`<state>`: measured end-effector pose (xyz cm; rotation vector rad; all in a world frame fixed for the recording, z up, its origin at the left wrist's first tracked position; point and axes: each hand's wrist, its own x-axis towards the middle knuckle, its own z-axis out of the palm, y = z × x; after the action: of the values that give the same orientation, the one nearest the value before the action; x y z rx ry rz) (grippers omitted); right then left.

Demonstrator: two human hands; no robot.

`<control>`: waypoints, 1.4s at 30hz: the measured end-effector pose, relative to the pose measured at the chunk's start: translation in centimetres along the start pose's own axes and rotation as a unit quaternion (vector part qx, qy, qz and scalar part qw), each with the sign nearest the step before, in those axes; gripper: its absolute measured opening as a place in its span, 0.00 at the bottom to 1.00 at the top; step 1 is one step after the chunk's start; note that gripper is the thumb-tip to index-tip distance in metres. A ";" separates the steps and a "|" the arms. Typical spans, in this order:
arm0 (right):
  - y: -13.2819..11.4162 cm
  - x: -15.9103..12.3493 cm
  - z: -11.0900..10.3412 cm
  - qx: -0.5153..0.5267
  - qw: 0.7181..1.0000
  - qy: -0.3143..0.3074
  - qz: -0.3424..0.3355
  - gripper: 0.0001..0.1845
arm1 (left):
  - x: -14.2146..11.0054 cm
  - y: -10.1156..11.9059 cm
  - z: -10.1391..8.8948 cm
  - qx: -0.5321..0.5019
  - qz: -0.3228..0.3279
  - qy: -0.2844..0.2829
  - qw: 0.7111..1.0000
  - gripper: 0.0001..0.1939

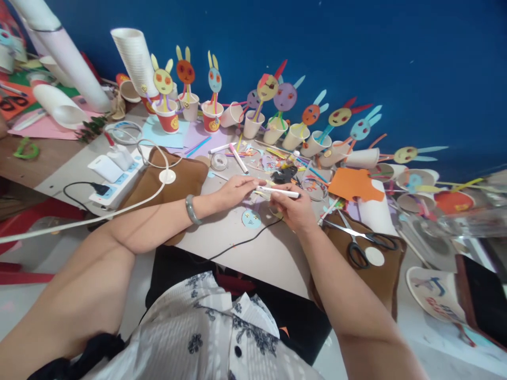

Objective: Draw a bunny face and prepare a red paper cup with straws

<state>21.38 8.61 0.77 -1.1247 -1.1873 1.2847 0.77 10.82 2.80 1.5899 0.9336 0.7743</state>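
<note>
My right hand (295,207) is closed around a white marker pen (277,192) that lies level across the table. My left hand (236,189) pinches the pen's left end, with a grey bangle (191,209) on that wrist. Just below the hands a light blue paper face cutout (251,218) lies on the pale tabletop (257,253). A thin black cable (241,243) runs under my right hand.
A curved row of paper cups with rabbit-face cutouts (273,113) lines the back. Scissors (358,244) rest on a brown cushion (380,274) at right. Another brown cushion (170,182), a white power strip (114,177), stacked white cups (132,58) and orange paper (352,183) stand around.
</note>
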 end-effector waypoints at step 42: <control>-3.9 -1.8 -2.9 -0.593 0.746 0.181 -0.244 0.19 | 0.7 -0.5 -1.6 0.185 0.060 0.089 0.977 0.16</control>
<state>24.69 6.93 4.46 -1.6420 -1.8522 -0.2697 -0.36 12.21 2.66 1.9379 1.1708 0.8759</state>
